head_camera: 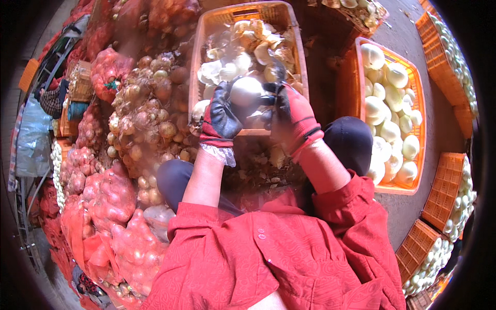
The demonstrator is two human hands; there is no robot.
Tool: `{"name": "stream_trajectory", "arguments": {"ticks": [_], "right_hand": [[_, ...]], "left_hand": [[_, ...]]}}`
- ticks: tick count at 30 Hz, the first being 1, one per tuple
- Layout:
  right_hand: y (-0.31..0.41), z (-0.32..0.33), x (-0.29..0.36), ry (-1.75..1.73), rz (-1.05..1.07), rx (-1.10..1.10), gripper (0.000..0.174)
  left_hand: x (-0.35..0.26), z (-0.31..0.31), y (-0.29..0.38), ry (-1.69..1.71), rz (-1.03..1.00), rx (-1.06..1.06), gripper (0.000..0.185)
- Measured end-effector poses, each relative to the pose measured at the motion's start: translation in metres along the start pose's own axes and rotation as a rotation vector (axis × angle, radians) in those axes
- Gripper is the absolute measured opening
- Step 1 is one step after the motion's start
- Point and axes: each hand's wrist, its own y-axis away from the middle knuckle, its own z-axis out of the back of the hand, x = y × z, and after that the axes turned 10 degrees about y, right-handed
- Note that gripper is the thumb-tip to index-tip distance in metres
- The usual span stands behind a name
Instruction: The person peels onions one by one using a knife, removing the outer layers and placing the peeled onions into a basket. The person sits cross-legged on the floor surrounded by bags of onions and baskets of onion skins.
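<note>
A peeled white onion (pixel 246 91) is in my left hand (pixel 221 116), which wears a red glove with a black coated palm. My right hand (pixel 295 112), in a matching glove, is close against the onion's right side, its black fingertips pointing at it. Blur and dark glove fingers hide whether a small tool is in that hand. Below both hands is an orange plastic crate (pixel 197 50) holding onion skins (pixel 255 38) and peeled outer layers. To my right, another orange crate (pixel 420 155) is filled with peeled onions (pixel 389 131).
Unpeeled onions (pixel 155 112) lie heaped at my left, beside red mesh sacks (pixel 108 193) of onions. Orange crates (pixel 443 190) of peeled onions line the far right. A container of skins (pixel 364 13) stands at top right. Another person (pixel 52 99) is at far left.
</note>
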Motion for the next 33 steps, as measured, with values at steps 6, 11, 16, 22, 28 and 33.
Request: {"name": "stream_trajectory", "arguments": {"ticks": [6, 11, 16, 22, 28, 33], "right_hand": [[-0.031, 0.016, -0.05, -0.311, -0.135, -0.316, 0.036], [-0.015, 0.012, -0.032, -0.232, -0.134, -0.354, 0.036], [-0.029, 0.041, -0.054, 0.198, 0.11, -0.232, 0.027], [-0.012, -0.007, -0.004, -0.182, -0.292, 0.024, 0.029], [-0.07, -0.065, -0.056, 0.534, -0.197, 0.114, 0.072], [-0.118, -0.073, -0.111, 0.951, -0.217, 0.141, 0.062]], "left_hand": [[0.012, -0.092, -0.034, 0.0, 0.091, 0.13, 0.042], [0.027, -0.187, -0.043, -0.38, 0.187, 0.42, 0.046], [-0.061, -0.126, -0.015, -0.584, -0.094, 0.182, 0.036], [-0.134, 0.046, 0.051, -0.87, 0.022, -0.6, 0.035], [-0.066, 0.061, 0.063, -1.388, -0.001, -0.344, 0.05], [-0.017, 0.055, 0.073, -1.806, -0.237, -0.083, 0.043]]}}
